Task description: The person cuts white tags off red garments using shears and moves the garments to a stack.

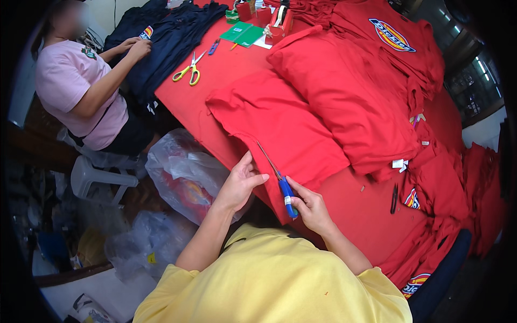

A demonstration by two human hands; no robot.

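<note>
My right hand [309, 207] is closed around the blue handle of a slim tool [287, 196] with a pale band. Its thin pointed metal end slants up and left over a red garment [274, 121] laid on the table. At that garment's near left edge, my left hand [241, 183] has its thumb and index finger apart, close to the cloth. Its other fingers are partly hidden. A bulky red garment pile [344, 102] lies just beyond, with white tags at its near right corner.
Yellow-handled scissors [188, 72], a green booklet [242, 34] and a tape dispenser [277, 28] sit on the red table [226, 64]. Black snips [395, 198] lie at right. Across the left side, a person [86, 91] handles dark garments [156, 59]. Plastic bags [186, 167] stand below the edge.
</note>
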